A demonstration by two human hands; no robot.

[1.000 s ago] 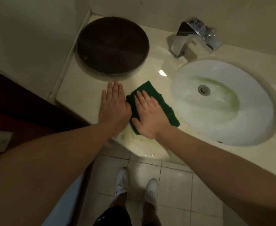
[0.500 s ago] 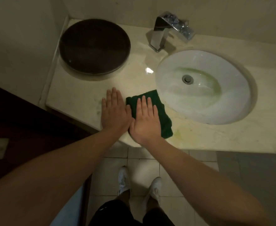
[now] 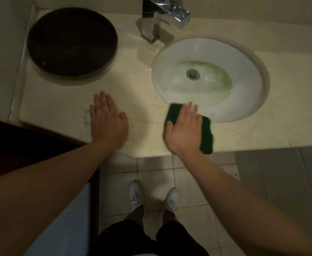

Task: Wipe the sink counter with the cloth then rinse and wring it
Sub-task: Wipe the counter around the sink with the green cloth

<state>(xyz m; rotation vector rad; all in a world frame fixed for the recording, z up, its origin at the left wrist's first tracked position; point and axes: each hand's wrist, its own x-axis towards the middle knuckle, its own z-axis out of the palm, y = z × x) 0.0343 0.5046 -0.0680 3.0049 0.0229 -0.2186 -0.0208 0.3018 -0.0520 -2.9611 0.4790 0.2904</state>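
Right hand (image 3: 183,131) lying flat, fingers spread, pressing the green cloth (image 3: 206,133) onto the counter (image 3: 280,126); no pinch, no fist. Left hand (image 3: 106,121) resting open and flat on bare counter, well apart at 9 o'clock from the cloth, apparently bracing.

Cloth sitting on the front strip of counter, at about 6 o'clock of the sink basin (image 3: 243,74), its far corner just beside the basin rim, its near edge close to the counter's front lip.

Judging step: wiping, not rinsing. Faucet (image 3: 162,17) at 11 o'clock of the basin, no water showing. Dark round bowl (image 3: 72,41) occupying the counter's 10 o'clock corner.

Next, likely: sweeping toward 3 o'clock over the unwiped stretch, keeping palm pressure even, then gathering the cloth for rinsing.
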